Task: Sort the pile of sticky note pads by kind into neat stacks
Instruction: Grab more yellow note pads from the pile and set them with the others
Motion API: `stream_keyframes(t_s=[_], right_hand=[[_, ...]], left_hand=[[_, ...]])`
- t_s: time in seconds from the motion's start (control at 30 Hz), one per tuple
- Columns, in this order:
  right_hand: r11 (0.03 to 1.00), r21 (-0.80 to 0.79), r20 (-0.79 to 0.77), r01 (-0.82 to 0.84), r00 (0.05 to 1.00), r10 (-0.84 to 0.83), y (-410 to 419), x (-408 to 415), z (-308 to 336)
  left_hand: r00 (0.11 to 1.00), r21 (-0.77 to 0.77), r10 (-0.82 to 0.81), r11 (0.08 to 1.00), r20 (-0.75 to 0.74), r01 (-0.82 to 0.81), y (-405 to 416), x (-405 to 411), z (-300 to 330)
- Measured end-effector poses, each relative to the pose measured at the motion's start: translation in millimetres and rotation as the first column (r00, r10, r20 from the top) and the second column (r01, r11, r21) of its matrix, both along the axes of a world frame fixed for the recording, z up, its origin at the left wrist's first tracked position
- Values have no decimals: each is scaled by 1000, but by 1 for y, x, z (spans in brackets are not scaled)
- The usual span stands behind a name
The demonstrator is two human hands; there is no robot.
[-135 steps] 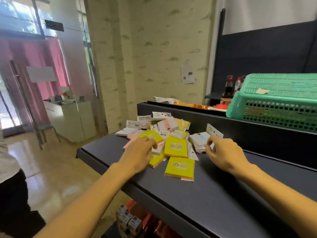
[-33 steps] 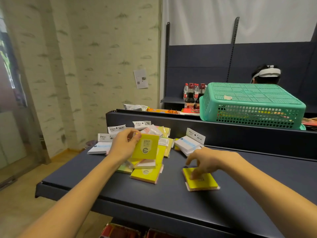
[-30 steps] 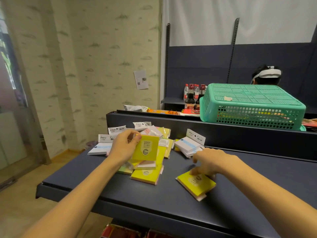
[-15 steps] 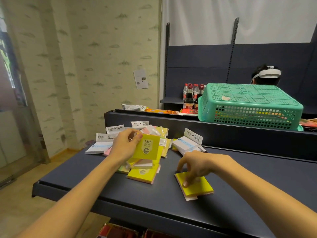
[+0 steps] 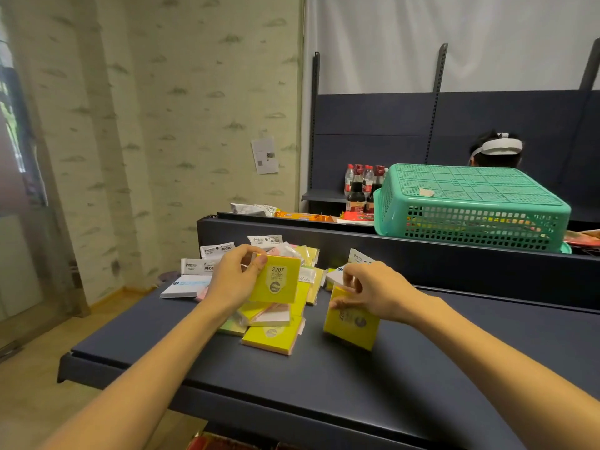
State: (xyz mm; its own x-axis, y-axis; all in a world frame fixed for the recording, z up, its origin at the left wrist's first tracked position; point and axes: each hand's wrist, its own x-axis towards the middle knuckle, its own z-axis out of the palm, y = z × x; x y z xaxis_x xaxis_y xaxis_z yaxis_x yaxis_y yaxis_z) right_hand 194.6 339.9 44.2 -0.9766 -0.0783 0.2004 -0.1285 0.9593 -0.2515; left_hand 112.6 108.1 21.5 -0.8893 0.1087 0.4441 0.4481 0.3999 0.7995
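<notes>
The left hand [image 5: 232, 280] is pinching a yellow pad [image 5: 276, 284] upright above the pile [image 5: 276, 319]; the right hand [image 5: 370, 292] is gripping another yellow pad [image 5: 352, 326] standing on the bench [image 5: 422, 368]. These look light, stiff, slick-wrapped; edges seem best to grip.

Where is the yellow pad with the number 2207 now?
In the head view, the left hand holds the 2207 pad upright above the mixed pile, left of the right hand.

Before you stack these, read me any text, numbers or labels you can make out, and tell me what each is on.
"2207": on the yellow pad held by the left hand.
Smaller print and round logo under it: too blurred.
Yellow pad in the right hand: print unreadable.
White header cards in the pile: too small.
Wall notice: too small.
</notes>
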Motion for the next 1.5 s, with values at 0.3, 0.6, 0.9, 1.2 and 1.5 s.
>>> stream_keyframes(t_s=[0.3,0.6,0.9,1.2,1.5], right_hand=[[785,-611,-154,104,957,-247,2,-3,-12],[661,-726,-200,188,862,-465,1,21,-18],[568,-720,-130,398,727,-675,24,70,-30],[533,-731,-142,425,669,-730,81,137,-36],[466,-733,-70,496,626,-777,190,247,-41]], left_hand=[[994,31,-112,993,12,112,6,1,3],[959,31,-275,960,-75,278,12,-8,-9],[944,28,-328,944,-36,329,54,13,-18],[922,122,-383,919,49,375,122,62,-25],[868,303,-431,885,247,354,237,177,-36]])
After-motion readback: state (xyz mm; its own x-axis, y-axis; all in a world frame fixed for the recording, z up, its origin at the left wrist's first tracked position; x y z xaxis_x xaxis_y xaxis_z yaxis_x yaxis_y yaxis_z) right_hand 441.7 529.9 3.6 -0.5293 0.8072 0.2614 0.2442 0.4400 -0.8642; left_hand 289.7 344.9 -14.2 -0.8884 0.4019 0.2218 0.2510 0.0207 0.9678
